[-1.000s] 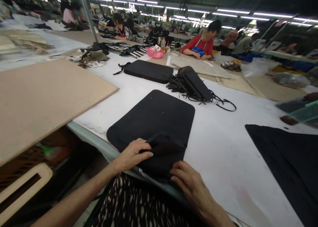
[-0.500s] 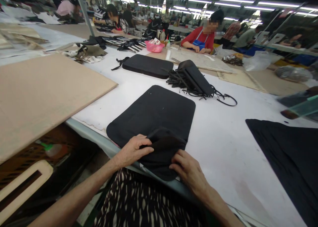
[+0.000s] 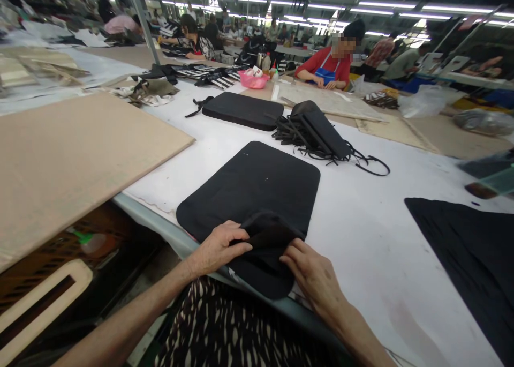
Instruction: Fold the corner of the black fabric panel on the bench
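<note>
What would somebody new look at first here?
Probably the big black piece on the white table, with the person's left hand and right hand at its rumpled near end. Farther back, the bright pink basket stands out, and to its right, a co-worker's red sleeve.

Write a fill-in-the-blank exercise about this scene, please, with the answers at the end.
The left hand and right hand touch fabric coloured ____.
In the picture, the tan board lies ____ of this fabric.
The basket is coloured ____.
The person in red wears an apron coloured ____.
Missing words: black; left; pink; blue.
</note>
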Available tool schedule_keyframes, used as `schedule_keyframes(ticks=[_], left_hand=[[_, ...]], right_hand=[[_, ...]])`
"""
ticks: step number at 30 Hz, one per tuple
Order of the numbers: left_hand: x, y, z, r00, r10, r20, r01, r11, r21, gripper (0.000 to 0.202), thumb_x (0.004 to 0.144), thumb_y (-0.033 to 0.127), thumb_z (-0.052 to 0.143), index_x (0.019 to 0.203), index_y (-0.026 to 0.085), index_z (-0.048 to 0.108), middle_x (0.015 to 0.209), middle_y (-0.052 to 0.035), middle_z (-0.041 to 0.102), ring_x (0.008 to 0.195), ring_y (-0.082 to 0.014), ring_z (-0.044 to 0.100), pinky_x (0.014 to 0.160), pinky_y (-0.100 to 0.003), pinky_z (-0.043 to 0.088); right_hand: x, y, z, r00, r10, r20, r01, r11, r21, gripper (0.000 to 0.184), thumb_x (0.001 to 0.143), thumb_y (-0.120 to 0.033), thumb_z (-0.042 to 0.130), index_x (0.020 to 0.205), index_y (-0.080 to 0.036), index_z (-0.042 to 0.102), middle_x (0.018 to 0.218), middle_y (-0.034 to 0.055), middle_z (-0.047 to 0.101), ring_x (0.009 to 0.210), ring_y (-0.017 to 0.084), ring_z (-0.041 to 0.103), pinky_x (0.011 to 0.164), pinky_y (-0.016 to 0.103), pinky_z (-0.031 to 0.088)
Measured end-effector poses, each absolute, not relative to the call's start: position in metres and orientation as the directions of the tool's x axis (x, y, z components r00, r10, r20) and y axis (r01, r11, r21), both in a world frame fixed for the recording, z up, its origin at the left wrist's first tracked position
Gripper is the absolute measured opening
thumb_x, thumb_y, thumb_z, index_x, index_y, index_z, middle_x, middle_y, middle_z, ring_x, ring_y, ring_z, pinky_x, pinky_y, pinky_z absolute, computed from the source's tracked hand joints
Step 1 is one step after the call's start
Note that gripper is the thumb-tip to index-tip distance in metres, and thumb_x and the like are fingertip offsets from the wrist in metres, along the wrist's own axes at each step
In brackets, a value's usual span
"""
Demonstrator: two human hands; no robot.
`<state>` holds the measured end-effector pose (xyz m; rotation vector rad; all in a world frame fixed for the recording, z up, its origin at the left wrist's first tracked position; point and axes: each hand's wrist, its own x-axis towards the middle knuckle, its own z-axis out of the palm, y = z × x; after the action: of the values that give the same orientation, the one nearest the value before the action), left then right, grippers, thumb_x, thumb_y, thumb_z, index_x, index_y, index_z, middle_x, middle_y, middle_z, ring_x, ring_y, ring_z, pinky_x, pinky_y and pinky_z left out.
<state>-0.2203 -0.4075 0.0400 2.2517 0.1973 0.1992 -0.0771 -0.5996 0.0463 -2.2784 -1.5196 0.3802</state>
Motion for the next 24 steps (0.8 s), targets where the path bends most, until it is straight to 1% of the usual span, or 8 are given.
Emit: schedule_keyframes(ticks=[4, 9, 12, 14, 16, 18, 21, 24], left_hand=[[-0.22, -0.408, 0.041, 0.974, 0.215, 0.068, 0.085, -0.63, 0.772, 0.018, 0.085, 0.027, 0.054, 0.071, 0.016, 0.059, 0.068, 0.0011, 0.049, 0.075, -0.0141, 0.046, 0.068, -0.023, 0.034], [-0.221, -0.408, 0.042, 0.974, 0.218, 0.062, 0.093, -0.631, 0.77, 0.018, 0.085, 0.027, 0.054, 0.071, 0.016, 0.059, 0.068, 0.0007, 0.049, 0.076, -0.0149, 0.046, 0.068, -0.023, 0.035], [-0.221, -0.407, 0.043, 0.974, 0.215, 0.068, 0.086, -0.632, 0.77, 0.017, 0.085, 0.026, 0.054, 0.072, 0.017, 0.059, 0.068, 0.001, 0.05, 0.077, -0.0148, 0.047, 0.069, -0.022, 0.034], [-0.222, -0.407, 0.042, 0.976, 0.207, 0.074, 0.075, -0.631, 0.772, 0.016, 0.086, 0.026, 0.054, 0.074, 0.017, 0.059, 0.07, 0.0009, 0.051, 0.078, -0.0147, 0.047, 0.07, -0.022, 0.034], [-0.222, -0.407, 0.042, 0.976, 0.202, 0.08, 0.066, -0.628, 0.775, 0.016, 0.086, 0.026, 0.054, 0.075, 0.017, 0.059, 0.071, 0.0009, 0.051, 0.079, -0.0147, 0.047, 0.071, -0.022, 0.034], [-0.222, -0.407, 0.041, 0.975, 0.206, 0.081, 0.068, -0.628, 0.776, 0.016, 0.086, 0.026, 0.054, 0.074, 0.017, 0.059, 0.071, 0.0011, 0.051, 0.079, -0.0146, 0.047, 0.071, -0.022, 0.034], [-0.221, -0.407, 0.042, 0.974, 0.218, 0.066, 0.089, -0.63, 0.771, 0.017, 0.085, 0.026, 0.054, 0.071, 0.016, 0.059, 0.068, 0.0012, 0.05, 0.077, -0.0145, 0.046, 0.069, -0.023, 0.034], [-0.22, -0.407, 0.043, 0.974, 0.219, 0.056, 0.097, -0.628, 0.772, 0.018, 0.085, 0.026, 0.054, 0.07, 0.016, 0.059, 0.068, 0.0012, 0.049, 0.076, -0.0145, 0.046, 0.068, -0.023, 0.034]], right_hand=[[-0.082, -0.595, 0.055, 0.393, 0.916, -0.078, 0.838, -0.392, -0.38, 0.026, 0.093, -0.03, 0.035, 0.077, -0.02, 0.054, 0.085, 0.0018, 0.055, 0.069, 0.015, 0.055, 0.06, 0.026, 0.039], [-0.08, -0.594, 0.061, 0.475, 0.872, -0.117, 0.687, -0.451, -0.57, 0.029, 0.091, -0.033, 0.036, 0.07, -0.021, 0.05, 0.066, 0.0002, 0.054, 0.062, 0.015, 0.052, 0.058, 0.026, 0.039], [-0.078, -0.598, 0.067, 0.453, 0.867, -0.209, 0.596, -0.469, -0.652, 0.017, 0.087, -0.034, 0.044, 0.095, -0.023, 0.055, 0.087, 0.0011, 0.06, 0.079, 0.017, 0.055, 0.07, 0.027, 0.042], [-0.078, -0.602, 0.071, 0.411, 0.874, -0.259, 0.568, -0.468, -0.677, 0.042, 0.078, -0.032, 0.058, 0.118, -0.026, 0.046, 0.108, 0.0021, 0.056, 0.094, 0.019, 0.053, 0.078, 0.027, 0.042], [-0.079, -0.604, 0.074, 0.367, 0.891, -0.268, 0.58, -0.444, -0.683, 0.065, 0.068, -0.027, 0.067, 0.126, -0.027, 0.038, 0.116, 0.0029, 0.052, 0.098, 0.02, 0.052, 0.078, 0.027, 0.043], [-0.081, -0.603, 0.073, 0.329, 0.921, -0.208, 0.642, -0.38, -0.666, 0.06, 0.069, -0.021, 0.065, 0.124, -0.026, 0.041, 0.113, 0.0029, 0.052, 0.095, 0.019, 0.053, 0.076, 0.026, 0.043], [-0.081, -0.599, 0.065, 0.302, 0.951, -0.068, 0.735, -0.277, -0.618, 0.02, 0.083, -0.018, 0.049, 0.101, -0.022, 0.056, 0.095, 0.0028, 0.055, 0.085, 0.016, 0.054, 0.072, 0.026, 0.042], [-0.078, -0.596, 0.054, 0.309, 0.951, -0.014, 0.734, -0.248, -0.632, 0.021, 0.091, -0.024, 0.038, 0.085, -0.02, 0.058, 0.083, 0.0025, 0.055, 0.076, 0.014, 0.054, 0.067, 0.024, 0.042]])
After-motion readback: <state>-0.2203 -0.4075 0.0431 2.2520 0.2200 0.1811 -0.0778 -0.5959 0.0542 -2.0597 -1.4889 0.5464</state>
